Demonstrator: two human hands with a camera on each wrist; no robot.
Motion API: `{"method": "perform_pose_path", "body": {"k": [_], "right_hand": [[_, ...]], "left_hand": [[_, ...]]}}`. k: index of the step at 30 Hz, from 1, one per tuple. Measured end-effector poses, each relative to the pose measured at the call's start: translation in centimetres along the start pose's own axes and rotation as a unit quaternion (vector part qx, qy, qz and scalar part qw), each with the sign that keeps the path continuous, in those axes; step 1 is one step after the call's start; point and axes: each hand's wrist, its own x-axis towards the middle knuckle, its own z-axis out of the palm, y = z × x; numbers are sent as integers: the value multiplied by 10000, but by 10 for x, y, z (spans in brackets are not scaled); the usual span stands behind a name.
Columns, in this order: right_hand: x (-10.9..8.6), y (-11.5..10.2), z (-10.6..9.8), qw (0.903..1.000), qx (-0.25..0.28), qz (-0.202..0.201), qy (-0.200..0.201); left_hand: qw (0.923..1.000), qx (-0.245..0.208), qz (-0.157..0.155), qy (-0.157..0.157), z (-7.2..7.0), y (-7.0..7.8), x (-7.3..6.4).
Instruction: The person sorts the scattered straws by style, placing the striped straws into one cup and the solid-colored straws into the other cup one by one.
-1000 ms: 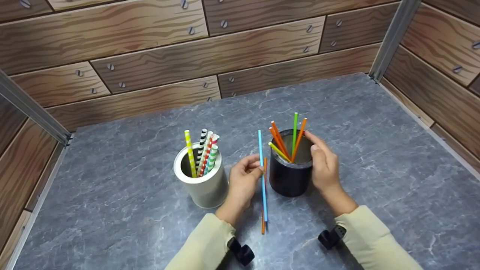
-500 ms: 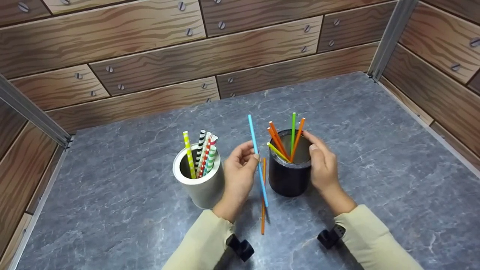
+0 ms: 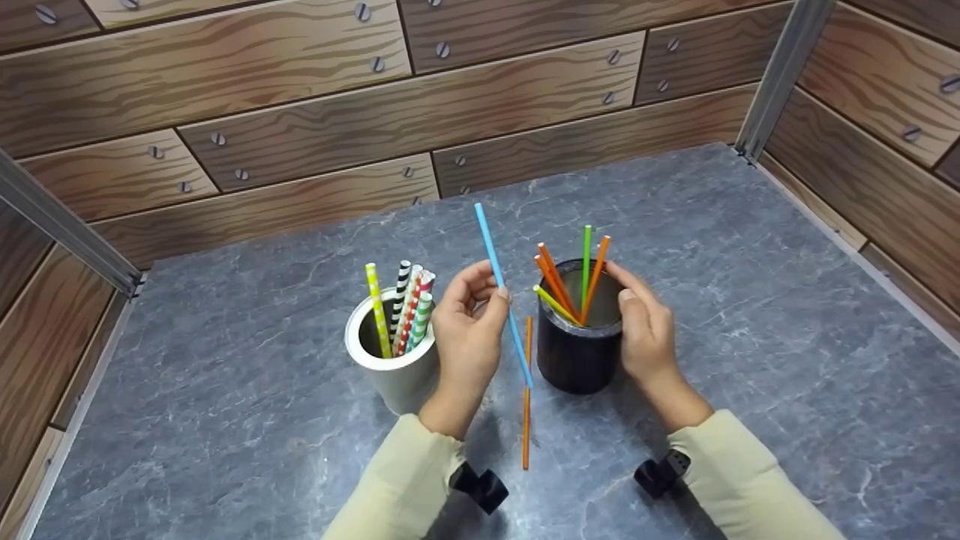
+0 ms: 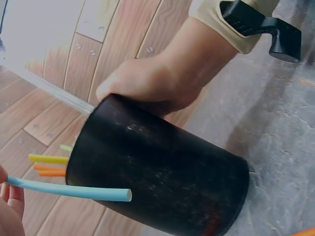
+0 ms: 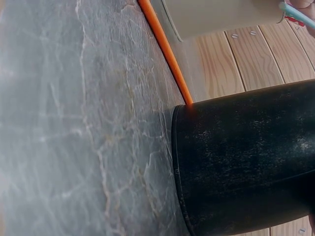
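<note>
My left hand [image 3: 469,330] pinches a plain blue straw [image 3: 489,247] near its middle, between thumb and fingers. The straw is tilted above the table, its lower end left of the black cup [image 3: 577,360]. That cup stands upright, and my right hand [image 3: 651,330] holds its right side near the rim, thumb and a finger curved about it. Inside lean several plain straws: orange, a green straw [image 3: 587,259] and a yellow straw [image 3: 555,304]. In the left wrist view the blue straw [image 4: 74,191] crosses in front of the black cup [image 4: 157,167].
An orange straw [image 3: 526,427] lies on the grey marbled table [image 3: 247,390] between the hands. Just left of my left hand stands a white cup [image 3: 405,382] with several patterned straws [image 3: 401,300]. Wood-patterned walls [image 3: 300,112] enclose the table.
My left hand has lifted the blue straw off the table beside the orange straw, raising it up and to the left, tilting it more. The right hand keeps its hold on the black cup.
</note>
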Motion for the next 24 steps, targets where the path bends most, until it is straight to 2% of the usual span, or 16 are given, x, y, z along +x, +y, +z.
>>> {"method": "perform_pose_path", "body": {"k": [7, 15, 18, 24], "right_hand": [[0, 0, 0, 10000, 39, -60, 24], [0, 0, 0, 9999, 112, -28, 21], [-1, 1, 1, 9999, 101, -21, 15], [-1, 1, 0, 10000, 57, -48, -12]], "left_hand": [[9983, -319, 477, 19, 2, 11, 0], [9910, -836, 1023, 220, 6, 17, 1], [9878, -1029, 1118, 344, 7, 20, 2], [9821, -1444, 1119, 453, 11, 24, 4]]}}
